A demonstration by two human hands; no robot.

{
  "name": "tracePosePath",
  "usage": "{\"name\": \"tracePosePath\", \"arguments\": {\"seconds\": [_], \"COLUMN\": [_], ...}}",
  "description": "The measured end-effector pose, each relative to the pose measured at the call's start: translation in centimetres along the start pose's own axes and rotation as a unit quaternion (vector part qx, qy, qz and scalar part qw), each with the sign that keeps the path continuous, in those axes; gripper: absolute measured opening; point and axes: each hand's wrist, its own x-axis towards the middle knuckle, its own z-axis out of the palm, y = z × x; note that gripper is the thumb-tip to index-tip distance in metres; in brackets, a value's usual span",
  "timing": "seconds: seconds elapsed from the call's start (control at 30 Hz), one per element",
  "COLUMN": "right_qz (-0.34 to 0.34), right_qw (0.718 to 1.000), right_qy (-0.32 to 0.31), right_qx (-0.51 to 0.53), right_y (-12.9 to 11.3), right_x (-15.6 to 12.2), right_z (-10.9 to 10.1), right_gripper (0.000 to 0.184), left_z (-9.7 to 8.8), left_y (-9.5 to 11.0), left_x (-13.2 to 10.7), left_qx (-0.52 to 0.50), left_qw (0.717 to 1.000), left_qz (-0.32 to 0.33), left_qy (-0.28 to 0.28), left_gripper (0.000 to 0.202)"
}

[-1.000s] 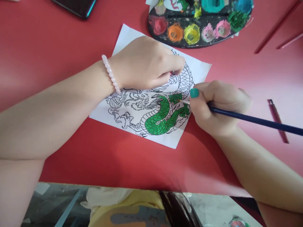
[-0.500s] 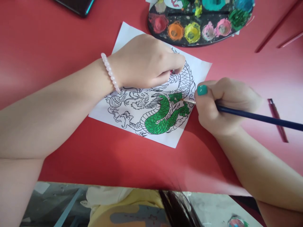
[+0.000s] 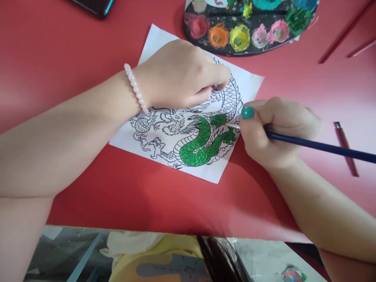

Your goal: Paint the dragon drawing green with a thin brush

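Note:
A white sheet of paper [image 3: 202,174] with a printed black-line dragon lies tilted on the red table. Part of the dragon's body [image 3: 190,152] and one limb are painted green. My left hand [image 3: 182,74], wearing a pale bead bracelet [image 3: 135,88], rests on the upper part of the sheet with its fingers curled under. A small red and silvery bit shows beneath them; what it is I cannot tell. Between the thumb and fingers of my right hand [image 3: 276,129] is a dark blue paintbrush [image 3: 320,147]. Its tip touches the sheet beside a green patch [image 3: 217,120].
A black paint palette [image 3: 211,46] with several coloured wells stands just beyond the sheet. A dark phone-like object [image 3: 94,6] lies at the upper left. Dark red sticks [image 3: 346,31] and a red pen-like object [image 3: 346,149] lie at the right. The table's near edge [image 3: 147,230] crosses below.
My right hand and the brush have shifted slightly left, the tip moving a little along the green patch. My left hand stays in place on the sheet.

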Motion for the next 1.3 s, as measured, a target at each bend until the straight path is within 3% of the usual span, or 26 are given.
{"name": "tracePosePath", "arguments": {"seconds": [0.33, 0.7, 1.13, 1.23, 1.3], "right_qz": [0.003, 0.019, -0.01, 0.01, 0.049], "right_qw": [1.0, 1.0, 0.999, 1.0, 0.996], "right_qy": [-0.009, -0.011, -0.023, -0.002, -0.022], "right_qx": [0.003, -0.016, -0.021, 0.028, 0.07], "right_y": [0.0, 0.02, 0.0, 0.01, 0.19], "right_x": [-0.08, -0.21, -0.17, -0.2, -0.2], "right_z": [0.15, 0.03, 0.05, -0.1, -0.26], "right_gripper": [0.035, 0.035, 0.036, 0.031, 0.023], "left_z": [0.02, 0.12, -0.05, 0.08, 0.15], "left_y": [-0.04, 0.18, 0.13, 0.03, -0.04], "left_x": [0.14, -0.06, -0.05, -0.04, -0.08], "left_qx": [0.022, 0.016, -0.017, -0.004, 0.007], "left_qw": [1.0, 1.0, 1.0, 1.0, 0.999], "left_qz": [0.0, 0.007, -0.008, 0.008, 0.022], "left_qy": [-0.01, 0.024, 0.0, 0.007, 0.022], "left_gripper": [0.036, 0.029, 0.034, 0.033, 0.031]}}
